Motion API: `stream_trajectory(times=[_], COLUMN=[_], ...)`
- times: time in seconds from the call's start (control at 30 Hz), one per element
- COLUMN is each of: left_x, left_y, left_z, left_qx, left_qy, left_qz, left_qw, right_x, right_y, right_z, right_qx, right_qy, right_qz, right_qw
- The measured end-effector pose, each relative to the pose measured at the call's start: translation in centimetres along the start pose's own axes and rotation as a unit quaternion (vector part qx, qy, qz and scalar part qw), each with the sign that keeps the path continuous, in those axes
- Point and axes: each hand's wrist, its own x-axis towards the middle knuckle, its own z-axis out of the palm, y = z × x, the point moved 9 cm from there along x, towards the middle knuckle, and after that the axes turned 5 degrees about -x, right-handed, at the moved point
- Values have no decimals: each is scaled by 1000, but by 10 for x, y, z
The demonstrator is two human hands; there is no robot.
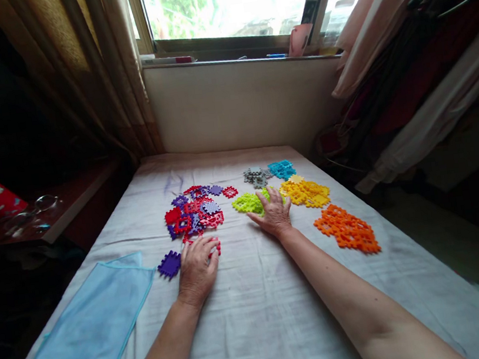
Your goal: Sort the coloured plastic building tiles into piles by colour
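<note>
Left hand half-curled at red piece, can't tell if gripped. Right hand spread wide on green pile. Yellow, orange, blue, grey piles grouped by colour; red-purple pile mixed.

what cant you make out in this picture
In the head view:
Red piece at the left hand: mostly covered by its fingers.
Green pieces under the right hand: hidden by it.
Blue cloth: cut off by the bottom edge.
Beyond the window: washed out by glare.
</note>
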Motion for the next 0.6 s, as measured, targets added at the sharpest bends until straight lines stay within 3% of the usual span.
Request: stream_trajectory(times=[0.13,0.3,0.5,0.6], left_x=[5,8,2,0], left_y=[-9,-40,-65,-66], left_z=[-20,-49,-54,-54], left_qx=[5,25,14,22], left_qy=[58,144,198,208], left_qz=[8,-30,-92,-108], left_qw=[998,989,976,972], right_x=[14,62,101,110], right_y=[-25,-81,-103,-115], right_z=[-15,-6,53,73], right_qx=[30,95,132,129], right_qy=[43,-35,-178,-207], right_qz=[-53,-100,107,138], right_qw=[997,990,969,960])
